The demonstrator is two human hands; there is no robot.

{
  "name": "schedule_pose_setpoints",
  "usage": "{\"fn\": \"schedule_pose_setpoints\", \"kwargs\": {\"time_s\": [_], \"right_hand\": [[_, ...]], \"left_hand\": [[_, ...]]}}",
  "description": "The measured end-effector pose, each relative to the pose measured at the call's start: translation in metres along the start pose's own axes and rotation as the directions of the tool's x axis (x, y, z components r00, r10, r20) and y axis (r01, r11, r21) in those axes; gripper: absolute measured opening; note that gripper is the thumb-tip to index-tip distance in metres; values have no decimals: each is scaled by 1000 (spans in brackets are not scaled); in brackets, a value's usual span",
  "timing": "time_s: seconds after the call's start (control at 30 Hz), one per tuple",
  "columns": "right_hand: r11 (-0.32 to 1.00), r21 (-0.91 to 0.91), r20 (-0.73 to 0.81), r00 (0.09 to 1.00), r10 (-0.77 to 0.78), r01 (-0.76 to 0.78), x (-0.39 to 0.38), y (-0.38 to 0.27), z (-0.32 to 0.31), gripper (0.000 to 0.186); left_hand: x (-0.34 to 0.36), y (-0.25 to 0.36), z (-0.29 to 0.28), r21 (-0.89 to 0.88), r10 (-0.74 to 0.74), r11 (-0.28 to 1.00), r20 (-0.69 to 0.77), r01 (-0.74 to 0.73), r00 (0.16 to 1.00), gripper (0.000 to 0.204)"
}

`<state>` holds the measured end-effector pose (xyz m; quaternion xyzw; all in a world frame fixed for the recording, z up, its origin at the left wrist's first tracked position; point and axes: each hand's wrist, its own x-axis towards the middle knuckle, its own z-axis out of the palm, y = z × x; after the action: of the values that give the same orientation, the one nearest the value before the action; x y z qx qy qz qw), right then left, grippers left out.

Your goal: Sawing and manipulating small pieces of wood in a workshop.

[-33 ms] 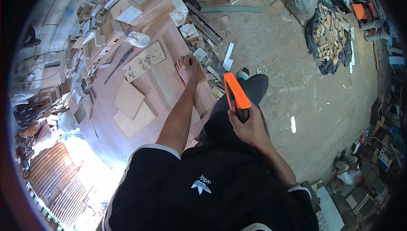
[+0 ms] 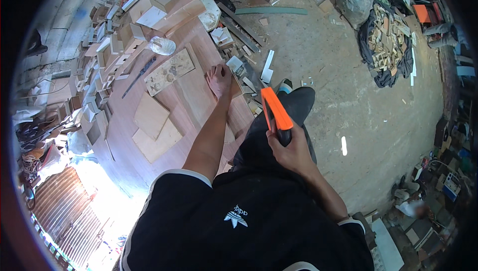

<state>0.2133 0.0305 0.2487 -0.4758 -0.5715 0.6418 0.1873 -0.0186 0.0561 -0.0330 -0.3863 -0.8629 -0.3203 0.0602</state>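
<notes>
- I am looking down on a wide, reddish wooden counter [image 2: 119,131]; wooden offcuts [image 2: 112,47] are crowding its far left edge, probably so that the middle is serving as working room.
- Near the counter's right edge, a flat brown board [image 2: 188,92] is lying under my left palm; I cannot tell whether it is loose.
- The orange-handled saw [image 2: 277,110] is hanging just beyond the right edge, its grey blade pointing away from my body; I am judging that the handle is sitting out there to give my arm room. Whether the blade is touching wood I cannot tell.
- A stained board [image 2: 169,73] is lying left of my left hand, and two pale panels [image 2: 151,115] are overlapping nearer the body, apparently set aside.
- A thin dark tool [image 2: 138,78] is resting toward the left edge, well apart from both hands.
- My left hand [image 2: 219,81] is leaning near the right edge, likely for steadiness; its fingers are bending, but whether they are pinching anything I cannot tell. The saw is lying to their right.
- My right hand [image 2: 290,146] is wrapping its fingers around the saw's dark grip, with the orange part and blade extending ahead of them.
</notes>
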Motion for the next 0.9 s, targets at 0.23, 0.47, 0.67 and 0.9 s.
{"fn": "schedule_pose_setpoints", "kwargs": {"time_s": [0.23, 0.47, 0.67, 0.9], "right_hand": [[986, -89, 97, 987, -131, 139, -16, -13, 7, 24], [999, -15, 177, 983, -49, 52, -18, -24, 14, 21], [995, -64, 235, 970, -66, 83, -9, -22, 11, 33], [995, -2, 302, 949, -91, 96, 17, -38, 15, 40]], "left_hand": [[-4, 1, -3, -94, 14, 996, 62, -8, 998, 8], [-3, -10, 4, -106, 3, 994, -44, -7, 999, 7], [-3, -5, 6, -173, -5, 985, -44, -2, 999, 6], [-3, -9, 8, -169, 44, 984, -111, -62, 993, 8]]}}
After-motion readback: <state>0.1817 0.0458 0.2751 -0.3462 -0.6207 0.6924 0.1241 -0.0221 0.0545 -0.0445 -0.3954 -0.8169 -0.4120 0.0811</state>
